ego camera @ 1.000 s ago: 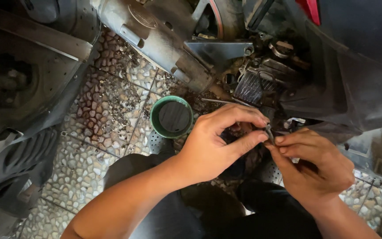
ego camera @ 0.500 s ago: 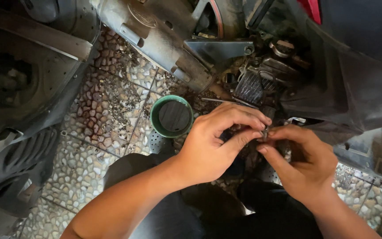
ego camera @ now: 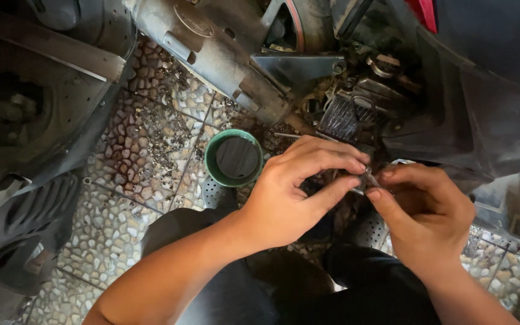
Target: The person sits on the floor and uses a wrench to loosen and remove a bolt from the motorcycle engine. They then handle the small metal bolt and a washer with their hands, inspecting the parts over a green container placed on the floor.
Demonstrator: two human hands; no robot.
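Note:
My left hand (ego camera: 299, 189) and my right hand (ego camera: 425, 213) meet fingertip to fingertip just below a motorcycle engine (ego camera: 356, 99). Between the tips both pinch a small metal part (ego camera: 369, 179), mostly hidden by the fingers; its shape is unclear. The left thumb and forefinger close on it from the left, the right thumb and forefinger from the right. My forearms rise from the bottom of the view over my dark trousers.
A green round tin (ego camera: 234, 157) with a dark inside stands on the pebble-tile floor (ego camera: 145, 144), left of my left hand. A grey exhaust pipe (ego camera: 212, 48) runs across the top. Black plastic body panels (ego camera: 25, 198) lie at left, and dark bodywork (ego camera: 489, 102) looms at right.
My right hand has shifted slightly and its fingers have re-closed on the small part. The left hand stays almost in place.

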